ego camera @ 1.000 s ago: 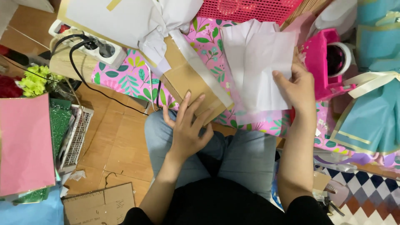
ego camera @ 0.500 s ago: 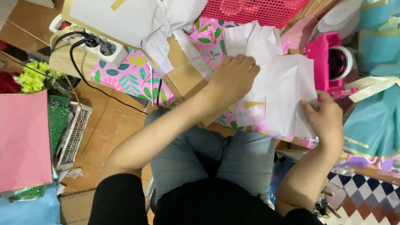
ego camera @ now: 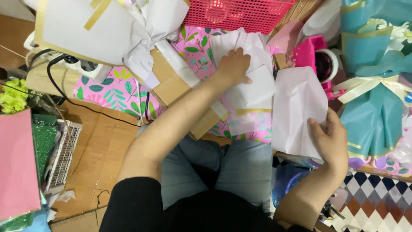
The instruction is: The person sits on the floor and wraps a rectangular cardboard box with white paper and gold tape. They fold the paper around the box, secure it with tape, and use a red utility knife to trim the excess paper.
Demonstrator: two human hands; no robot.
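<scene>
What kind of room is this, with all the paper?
Probably a flower-wrapping or gift-wrapping workspace on the floor: a teal wrapped bouquet with a cream ribbon, loose white wrapping sheets, and a pink tape dispenser.

Camera: you have one view only, worn on your head.
Facing: it looks almost straight down over your lap, with your jeans-clad knees at bottom centre.
Nearness: close; your forearms fill the middle, the left hand reaching up-frame and the right hand at the right.
Top edge: it reaches to the pink plastic basket.
Left edge: the wooden floor and a pink sheet.
Right edge: teal wrapping paper.
Shared area: none, as no second view exists.
</scene>
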